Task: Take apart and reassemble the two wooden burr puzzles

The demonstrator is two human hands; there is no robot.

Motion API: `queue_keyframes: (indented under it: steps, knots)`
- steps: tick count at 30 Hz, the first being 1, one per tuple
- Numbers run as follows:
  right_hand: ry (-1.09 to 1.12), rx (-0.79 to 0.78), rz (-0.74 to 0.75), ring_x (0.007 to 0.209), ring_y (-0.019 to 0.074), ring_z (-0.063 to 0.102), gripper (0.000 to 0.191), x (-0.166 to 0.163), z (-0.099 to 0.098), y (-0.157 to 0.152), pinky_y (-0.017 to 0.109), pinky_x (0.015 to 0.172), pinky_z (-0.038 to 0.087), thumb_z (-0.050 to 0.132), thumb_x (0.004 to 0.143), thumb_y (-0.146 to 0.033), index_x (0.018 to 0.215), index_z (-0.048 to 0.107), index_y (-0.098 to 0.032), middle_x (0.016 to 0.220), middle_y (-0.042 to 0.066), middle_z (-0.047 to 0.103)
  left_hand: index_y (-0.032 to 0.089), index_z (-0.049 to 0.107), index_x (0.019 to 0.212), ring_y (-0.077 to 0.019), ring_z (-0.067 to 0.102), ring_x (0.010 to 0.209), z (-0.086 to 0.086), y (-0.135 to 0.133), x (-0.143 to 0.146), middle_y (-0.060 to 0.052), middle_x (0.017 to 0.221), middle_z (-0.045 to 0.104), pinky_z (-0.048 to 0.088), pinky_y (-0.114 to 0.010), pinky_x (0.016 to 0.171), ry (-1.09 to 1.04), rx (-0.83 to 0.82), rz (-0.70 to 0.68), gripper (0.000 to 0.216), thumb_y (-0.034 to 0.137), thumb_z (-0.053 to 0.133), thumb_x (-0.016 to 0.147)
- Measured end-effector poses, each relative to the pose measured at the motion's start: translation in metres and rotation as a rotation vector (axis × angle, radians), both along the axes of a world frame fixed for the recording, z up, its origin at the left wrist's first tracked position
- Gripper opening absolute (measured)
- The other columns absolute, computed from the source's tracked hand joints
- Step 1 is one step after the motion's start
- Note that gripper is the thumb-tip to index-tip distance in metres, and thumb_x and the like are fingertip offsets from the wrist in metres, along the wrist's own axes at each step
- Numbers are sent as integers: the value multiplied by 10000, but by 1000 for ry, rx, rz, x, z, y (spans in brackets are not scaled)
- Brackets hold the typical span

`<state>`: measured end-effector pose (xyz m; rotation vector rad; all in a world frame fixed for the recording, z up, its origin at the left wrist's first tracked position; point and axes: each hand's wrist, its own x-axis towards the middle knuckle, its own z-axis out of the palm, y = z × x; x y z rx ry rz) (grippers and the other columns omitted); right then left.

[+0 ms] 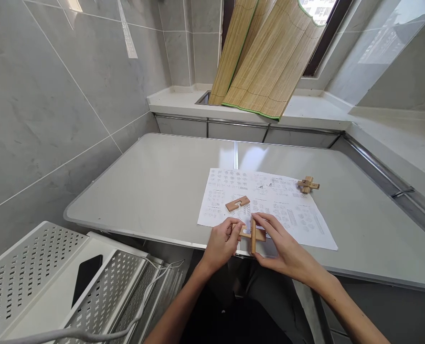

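Near the table's front edge, my left hand [224, 241] pinches the left end of a flat wooden puzzle piece [260, 234]. That piece lies crosswise with an upright wooden puzzle piece [253, 236], which my right hand [282, 248] grips between thumb and fingers at its two ends. Whether the two pieces are slotted together I cannot tell. Just beyond my hands, a notched wooden puzzle piece [238, 204] lies flat on a printed instruction sheet [270, 191]. At the sheet's far right corner sits an assembled wooden cross-shaped puzzle [308, 185].
The pale folding table [155, 186] has a seam down its middle. To the left, a white perforated rack [29, 277] holds a black phone-like object [87, 277], with a white cable [141, 306] across it. A bamboo blind [259, 62] hangs over the window ledge behind.
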<state>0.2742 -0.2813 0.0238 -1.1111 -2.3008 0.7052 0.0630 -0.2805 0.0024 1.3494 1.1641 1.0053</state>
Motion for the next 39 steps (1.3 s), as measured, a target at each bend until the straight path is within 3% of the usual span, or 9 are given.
queue_keyframes:
  steps: [6,10,13,19,28,34,39]
  knots:
    - [-37,-26,-48,1427,351,458,973,25,-4,10,515,1119,499,725,887,-380,1638,107,-409,1622,75,284,204,625,1049,-106,459,409,-2,-2,1,62,577,507,391,-230,450,-24,-8,47,385,562,499,989]
    - [-49,37,-86,1350,337,536,713,38,-9,32,534,1105,496,643,955,-418,1582,308,-365,1538,94,431,206,600,1077,-108,441,407,-2,-3,4,78,528,434,387,-217,433,-75,19,159,386,560,462,1007]
    - [-55,69,-65,1342,309,540,512,28,-13,54,515,1113,485,556,1004,-373,1499,432,-335,1483,82,505,202,571,1149,-112,436,398,-2,-4,6,93,491,399,407,-214,436,-82,47,235,391,540,414,1032]
    - [-50,130,27,1285,294,559,429,-8,-20,100,511,1084,480,498,964,-210,1389,536,-254,1389,106,588,192,535,1213,-86,456,413,-3,-3,7,68,632,481,420,-202,406,-123,30,283,407,538,426,1029]
    - [-78,38,38,949,261,589,152,-10,-25,125,398,812,500,508,947,-221,978,657,-217,1012,93,650,205,514,1227,-56,468,414,-4,-4,7,32,767,566,412,-181,379,-122,40,265,359,501,447,1037]
    - [126,-83,-157,802,218,598,261,4,-19,114,357,738,460,548,993,-453,977,669,-222,917,62,683,211,485,1183,-36,443,402,-9,-3,6,9,848,619,384,-168,367,-132,52,206,303,475,475,1034]
    - [566,-392,-259,671,161,530,398,14,-3,104,314,669,422,620,949,-583,1109,612,-218,780,7,633,205,509,1156,-38,458,420,-8,-2,5,5,856,626,382,-171,385,-114,44,128,303,478,500,1025]
